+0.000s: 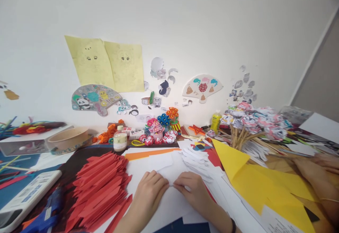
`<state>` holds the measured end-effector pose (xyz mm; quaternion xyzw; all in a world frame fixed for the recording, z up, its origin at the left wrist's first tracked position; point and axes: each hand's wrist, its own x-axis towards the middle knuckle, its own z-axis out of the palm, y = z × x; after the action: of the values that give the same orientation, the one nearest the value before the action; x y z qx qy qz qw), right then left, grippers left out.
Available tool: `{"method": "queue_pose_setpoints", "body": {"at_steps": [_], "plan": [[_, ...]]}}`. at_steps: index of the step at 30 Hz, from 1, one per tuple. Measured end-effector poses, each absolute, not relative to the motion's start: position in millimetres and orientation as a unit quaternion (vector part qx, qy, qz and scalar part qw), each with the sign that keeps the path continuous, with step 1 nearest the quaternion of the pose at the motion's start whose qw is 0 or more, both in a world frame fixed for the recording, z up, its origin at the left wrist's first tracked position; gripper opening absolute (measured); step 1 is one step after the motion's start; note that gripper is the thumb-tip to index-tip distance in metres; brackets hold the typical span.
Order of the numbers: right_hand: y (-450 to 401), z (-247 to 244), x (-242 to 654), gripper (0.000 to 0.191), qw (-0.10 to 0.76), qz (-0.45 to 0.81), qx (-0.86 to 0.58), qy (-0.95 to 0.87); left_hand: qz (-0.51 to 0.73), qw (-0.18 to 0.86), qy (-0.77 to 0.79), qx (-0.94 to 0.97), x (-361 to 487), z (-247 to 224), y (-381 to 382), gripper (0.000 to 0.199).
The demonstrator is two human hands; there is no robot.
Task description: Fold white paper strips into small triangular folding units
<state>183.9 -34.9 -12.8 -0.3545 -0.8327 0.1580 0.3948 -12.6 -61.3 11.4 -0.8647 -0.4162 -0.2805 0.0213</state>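
Observation:
My left hand [150, 192] and my right hand [192, 190] meet at the middle of the table, fingertips almost touching. Both are closed in a pinch on a small white paper piece [171, 185], most of it hidden by the fingers. Beneath them lie white paper sheets [165, 211]. Left of my left hand is a big pile of folded red paper strips [103, 187]. Just beyond my right hand sits a heap of folded white paper strips [195, 160].
A blue glue gun [50, 208] and a white box [29, 197] lie at the left. Paper flowers on sticks [251, 121] and yellow paper [270, 187] are at the right, near another person's arm [312, 180]. A small bottle [120, 139] stands behind the red strips.

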Motion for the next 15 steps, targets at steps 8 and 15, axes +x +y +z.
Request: {"method": "queue_pose_setpoints", "body": {"at_steps": [8,15], "plan": [[-40.1,-6.1,181.0,0.013,0.354,0.194,-0.350,-0.845,-0.262,-0.006,-0.410,-0.874,-11.1,13.3,-62.9,0.019],[-41.3,-4.2,180.3,0.006,0.335,0.215,-0.364,-0.842,-0.263,-0.009,-0.404,-0.876,-10.6,13.3,-64.0,0.016]]}}
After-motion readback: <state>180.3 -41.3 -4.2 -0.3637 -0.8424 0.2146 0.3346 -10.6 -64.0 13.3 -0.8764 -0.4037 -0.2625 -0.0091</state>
